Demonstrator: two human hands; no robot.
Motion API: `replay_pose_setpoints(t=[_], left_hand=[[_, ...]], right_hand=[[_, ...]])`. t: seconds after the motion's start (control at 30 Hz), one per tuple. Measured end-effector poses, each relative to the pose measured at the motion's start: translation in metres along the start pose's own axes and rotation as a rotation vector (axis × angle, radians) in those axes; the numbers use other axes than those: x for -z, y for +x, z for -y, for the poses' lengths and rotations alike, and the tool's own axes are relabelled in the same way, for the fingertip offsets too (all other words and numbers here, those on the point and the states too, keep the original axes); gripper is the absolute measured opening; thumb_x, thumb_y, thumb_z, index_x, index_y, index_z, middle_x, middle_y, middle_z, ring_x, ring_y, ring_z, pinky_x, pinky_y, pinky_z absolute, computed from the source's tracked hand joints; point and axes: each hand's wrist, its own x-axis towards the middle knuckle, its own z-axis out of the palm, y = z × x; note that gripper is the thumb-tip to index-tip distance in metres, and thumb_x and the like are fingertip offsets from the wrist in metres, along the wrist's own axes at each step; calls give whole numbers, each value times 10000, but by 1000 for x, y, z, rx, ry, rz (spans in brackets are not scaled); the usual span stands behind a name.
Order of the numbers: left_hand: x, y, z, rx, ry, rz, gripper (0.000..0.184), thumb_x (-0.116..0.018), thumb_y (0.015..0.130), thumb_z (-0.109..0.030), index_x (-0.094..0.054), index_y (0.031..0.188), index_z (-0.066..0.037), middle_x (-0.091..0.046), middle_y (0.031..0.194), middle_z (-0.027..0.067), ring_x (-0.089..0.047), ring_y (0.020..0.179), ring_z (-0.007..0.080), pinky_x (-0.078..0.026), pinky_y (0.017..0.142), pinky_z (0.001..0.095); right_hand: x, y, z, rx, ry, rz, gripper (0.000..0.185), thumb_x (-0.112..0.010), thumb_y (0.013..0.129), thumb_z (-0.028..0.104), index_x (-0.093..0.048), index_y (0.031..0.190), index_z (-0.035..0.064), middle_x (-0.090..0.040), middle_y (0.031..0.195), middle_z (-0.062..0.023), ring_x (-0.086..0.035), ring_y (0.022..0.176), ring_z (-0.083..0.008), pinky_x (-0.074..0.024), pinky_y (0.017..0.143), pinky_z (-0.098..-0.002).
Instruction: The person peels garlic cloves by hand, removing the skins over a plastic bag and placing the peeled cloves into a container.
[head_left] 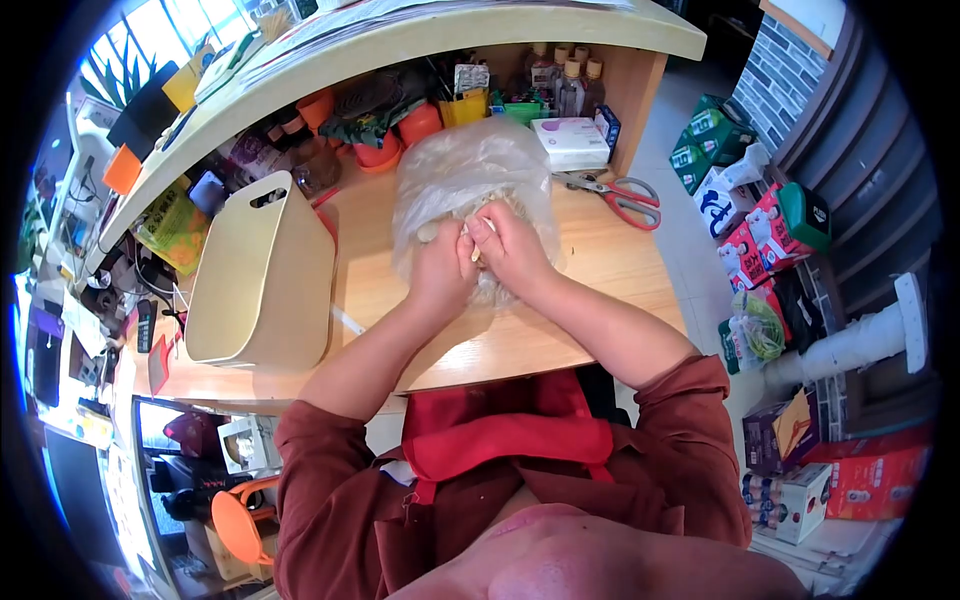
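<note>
My left hand (442, 268) and my right hand (512, 252) meet over a clear plastic bag (465, 160) on the wooden table. Both have their fingers closed around a small pale piece (475, 257), mostly hidden by the fingers; its kind is too small to make out. Several other pale bits lie in the bag's opening around my hands. A cream-coloured bin (262, 290) stands to the left of my left forearm, its inside bottom out of sight. Red-handled scissors (625, 200) lie to the right of the bag, apart from my right hand.
Behind the bag, a shelf space holds a white box (570, 142), several bottles (571, 88) and orange pots (377, 152). A raised counter (420, 40) overhangs it. Stacked packages (765, 240) line the floor on the right. An orange stool (238, 525) stands at lower left.
</note>
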Motion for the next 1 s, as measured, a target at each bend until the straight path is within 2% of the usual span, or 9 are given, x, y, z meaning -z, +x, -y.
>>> replay_pose_setpoints(t=[0.13, 0.23, 0.33, 0.43, 0.53, 0.7, 0.8, 0.93, 1.0], left_hand=[[-5, -1, 2, -9, 35, -43, 185, -426, 889, -173, -492, 974, -22, -573, 734, 239, -558, 673, 430, -423, 599, 491], [-5, 0, 2, -53, -2, -117, 192, -428, 884, -160, -497, 993, -18, -572, 723, 232, -558, 666, 426, -441, 608, 465], [-2, 2, 3, 49, -137, -78, 211, -447, 883, -170, -500, 1015, -14, -574, 698, 195, -574, 610, 346, -457, 587, 398], [7, 4, -3, 271, -365, 80, 204, -475, 886, -174, -503, 1015, -19, -572, 690, 117, -559, 570, 200, -446, 548, 309], [7, 5, 0, 286, -522, 141, 190, -450, 909, -143, -472, 1060, -30, -513, 759, 21, -465, 601, 73, -388, 523, 214], [10, 7, 13, 321, -687, 79, 196, -471, 902, -127, -470, 1076, -36, -517, 821, 26, -483, 652, 77, -398, 559, 208], [13, 10, 17, 287, -678, 44, 208, -484, 883, -102, -480, 1076, -23, -546, 812, 59, -526, 638, 96, -426, 564, 230], [11, 8, 19, 236, -626, 30, 204, -493, 865, -86, -503, 1055, -13, -564, 820, 85, -566, 654, 115, -449, 585, 245], [8, 7, 22, 132, -509, -52, 192, -496, 859, -80, -514, 1037, -9, -566, 809, 88, -575, 654, 120, -452, 589, 247]], right_hand=[[-3, 1, -6, 107, -103, -92, 300, -452, 918, 315, -503, 879, 23, -545, 667, -87, -524, 583, -181, -426, 555, -292], [3, 4, -3, -139, 106, -19, 294, -447, 923, 322, -509, 877, 39, -521, 653, -44, -479, 517, -106, -372, 458, -234], [8, 6, 1, -345, 444, 71, 295, -454, 918, 336, -515, 877, 51, -517, 637, -36, -475, 493, -110, -376, 438, -245], [9, 9, 4, -481, 698, 53, 268, -440, 922, 325, -505, 890, 67, -539, 685, -36, -483, 461, -98, -350, 392, -206], [12, 12, 3, -521, 839, 62, 247, -439, 915, 300, -496, 922, 59, -555, 722, -56, -508, 475, -119, -353, 386, -209], [24, 16, 2, -514, 993, 31, 220, -443, 902, 269, -498, 952, 62, -562, 756, -64, -523, 504, -129, -344, 388, -215], [30, 15, 5, -415, 640, 116, 256, -409, 918, 293, -501, 969, 60, -552, 740, -60, -509, 523, -118, -336, 404, -216], [33, 13, 5, -397, 347, 346, 211, -494, 899, 261, -526, 964, 62, -543, 724, -22, -502, 570, -75, -361, 468, -189], [34, 15, -1, -178, 79, 380, 216, -585, 847, 249, -550, 944, 59, -549, 781, -37, -526, 676, -107, -412, 583, -226]])
